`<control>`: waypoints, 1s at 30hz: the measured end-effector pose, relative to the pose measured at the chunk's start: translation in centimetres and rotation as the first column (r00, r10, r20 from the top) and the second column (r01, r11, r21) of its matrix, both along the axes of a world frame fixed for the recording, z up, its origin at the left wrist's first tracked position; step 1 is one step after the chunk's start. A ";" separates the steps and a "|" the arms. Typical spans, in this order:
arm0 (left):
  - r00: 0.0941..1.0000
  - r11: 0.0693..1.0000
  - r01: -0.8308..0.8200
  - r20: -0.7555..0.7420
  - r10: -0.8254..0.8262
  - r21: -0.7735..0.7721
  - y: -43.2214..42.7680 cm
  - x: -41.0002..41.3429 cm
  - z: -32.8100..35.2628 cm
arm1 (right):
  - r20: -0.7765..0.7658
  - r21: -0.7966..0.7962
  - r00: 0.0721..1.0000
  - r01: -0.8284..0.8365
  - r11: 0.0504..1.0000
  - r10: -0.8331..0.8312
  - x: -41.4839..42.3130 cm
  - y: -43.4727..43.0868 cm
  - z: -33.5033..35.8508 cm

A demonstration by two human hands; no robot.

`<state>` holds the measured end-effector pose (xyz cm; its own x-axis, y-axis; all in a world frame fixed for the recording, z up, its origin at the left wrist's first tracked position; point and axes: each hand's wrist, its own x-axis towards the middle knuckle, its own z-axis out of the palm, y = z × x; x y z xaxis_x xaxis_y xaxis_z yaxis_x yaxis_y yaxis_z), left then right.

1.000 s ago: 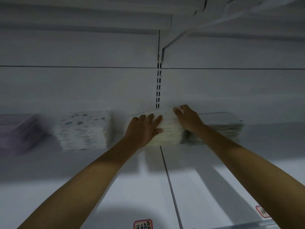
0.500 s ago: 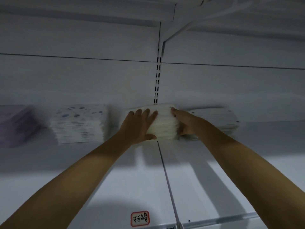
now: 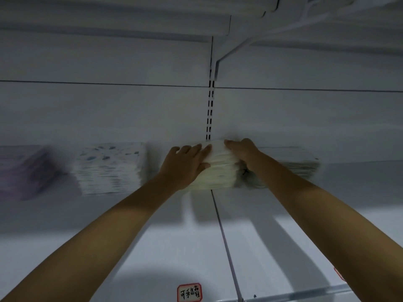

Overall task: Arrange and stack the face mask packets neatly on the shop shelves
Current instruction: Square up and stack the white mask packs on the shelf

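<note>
A pale cream stack of face mask packets (image 3: 220,171) stands at the back of the white shelf (image 3: 174,247), against the rear panel. My left hand (image 3: 185,164) grips its left side, fingers spread over the top and thumb on the front. My right hand (image 3: 242,152) holds its right side, fingers over the top edge. Right behind my right hand lies a greyish stack of packets (image 3: 296,160). To the left stand a white stack with blue spots (image 3: 109,168) and a purple stack (image 3: 24,171).
A slotted upright (image 3: 209,110) runs up the rear panel above the cream stack. An upper shelf and its bracket (image 3: 239,46) hang overhead. A seam divides the shelf boards. A red-bordered label (image 3: 189,292) sits at the front edge beside a rail (image 3: 305,294).
Both hands have stayed on the cream stack and shifted a little on its sides and top. The camera view has moved slightly.
</note>
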<state>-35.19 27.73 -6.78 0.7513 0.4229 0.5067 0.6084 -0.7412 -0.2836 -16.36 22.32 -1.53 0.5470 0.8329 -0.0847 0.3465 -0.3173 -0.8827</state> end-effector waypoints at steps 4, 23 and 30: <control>1.000 1.000 -0.028 0.007 0.028 -0.010 -0.2 0.0 0.4 | 0.145 0.065 0.988 0.044 0.997 -0.054 0.0 -0.7 0.4; 0.997 0.987 0.077 0.005 -0.077 -0.139 -4.8 4.6 3.2 | 0.678 0.070 0.732 0.027 0.997 -0.067 4.4 -11.2 1.2; 0.985 0.974 0.132 -0.088 -0.150 -0.186 -11.4 14.9 4.3 | 0.879 -0.173 0.473 0.192 0.966 0.063 11.9 -21.0 0.8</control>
